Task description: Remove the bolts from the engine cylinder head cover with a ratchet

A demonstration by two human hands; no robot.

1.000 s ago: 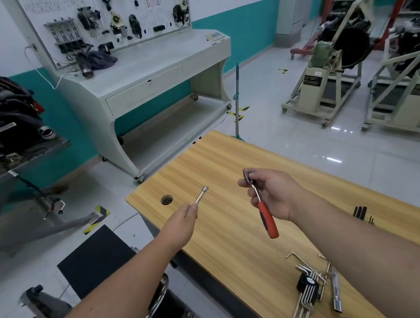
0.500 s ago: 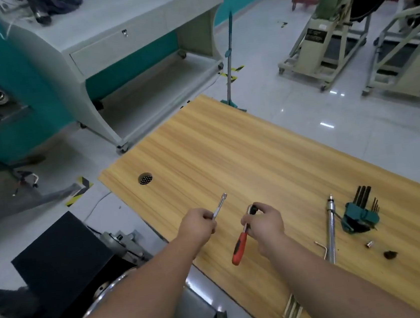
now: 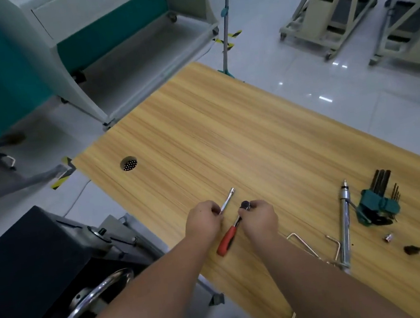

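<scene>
desk (image 3: 227,136): big wood-grain top, fills most of the view; its near-right corner runs out of frame, and there's a round grommet hole (image 3: 128,164) near the far-left corner.
engine stand stuff (image 3: 91,253): dark, blurry metal at lower left beside the desk, with a chrome ring; can't really make out what part it is, and no bolts or cover that I can pick out.
left hand (image 3: 203,221): curled, pinching the near end of a slim silver extension bar (image 3: 227,200), which angles up and away over the desk; fingertips hidden behind the knuckles.
right hand (image 3: 259,218): curled around the head of the ratchet (image 3: 234,230), just beside the left hand; red handle points back toward the person and the head mostly peeks out past the fingers.
long silver tool (image 3: 344,218): lies on the desk to the right, near end tangled with some loose L-shaped keys (image 3: 302,243).
green hex key holder (image 3: 376,204): right beside that, dark keys sticking out.
small socket (image 3: 388,237): tiny shiny bit near the holder.
dark blob (image 3: 412,250): next to it, too small to tell.
</scene>
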